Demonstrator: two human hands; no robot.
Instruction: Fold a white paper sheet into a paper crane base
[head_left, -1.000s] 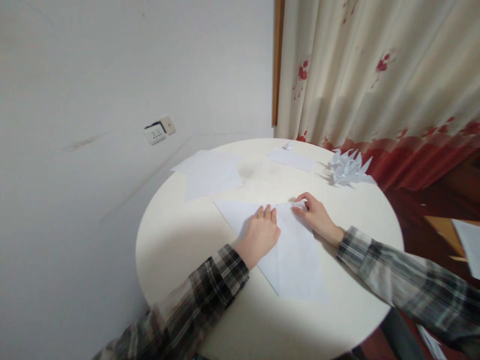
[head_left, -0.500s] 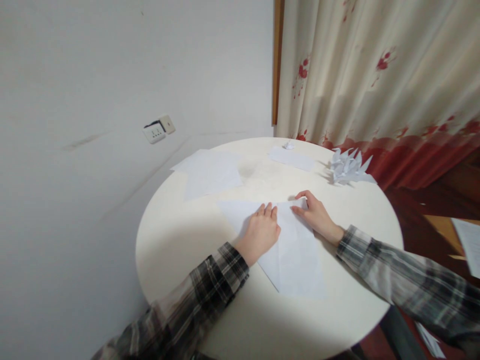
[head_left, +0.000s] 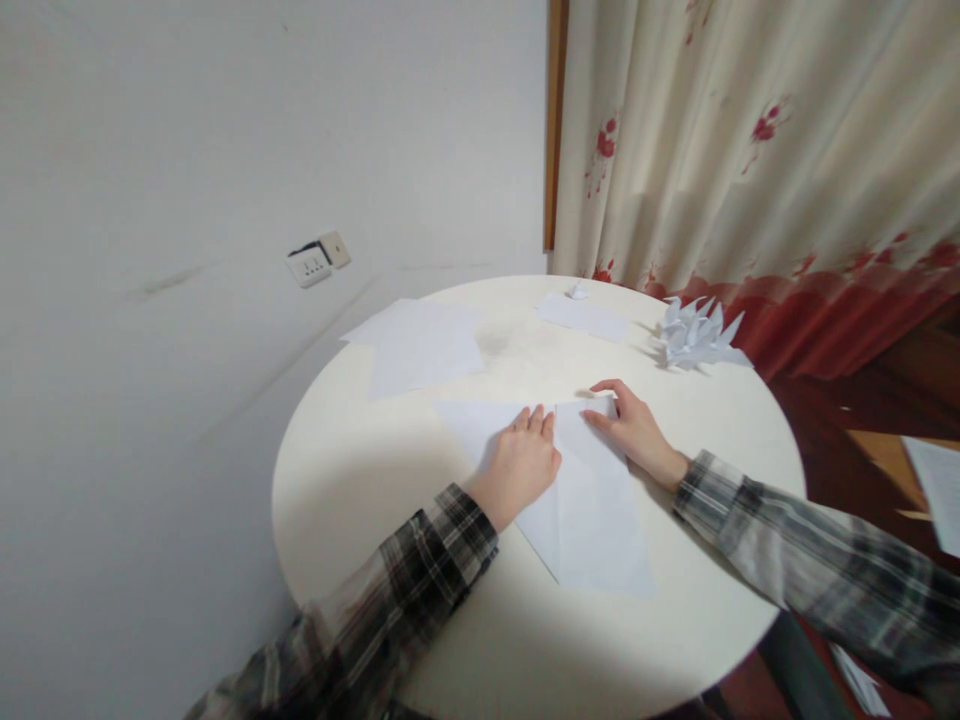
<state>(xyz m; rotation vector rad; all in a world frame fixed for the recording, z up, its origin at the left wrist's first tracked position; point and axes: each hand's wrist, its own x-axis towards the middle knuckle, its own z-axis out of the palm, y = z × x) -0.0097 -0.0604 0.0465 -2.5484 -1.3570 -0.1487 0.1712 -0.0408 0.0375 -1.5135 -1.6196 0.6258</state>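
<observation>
A folded sheet of white paper [head_left: 596, 510] lies on the round white table [head_left: 337, 470], with a crease running down it and a pointed lower edge. My left hand [head_left: 519, 465] rests flat on the middle of the paper, fingers stretched toward its far edge. At the paper's far right corner is my right hand [head_left: 634, 430], its thumb on the paper and its index finger curved beyond the edge, the two apart. The other fingers of the right hand are mostly hidden.
White sheets [head_left: 424, 345] lie at the back left. A smaller sheet [head_left: 585, 316] and a small folded paper piece [head_left: 577, 291] are at the far edge. Several folded paper cranes [head_left: 694, 335] cluster at the back right. A wall and a curtain [head_left: 675, 130] stand behind.
</observation>
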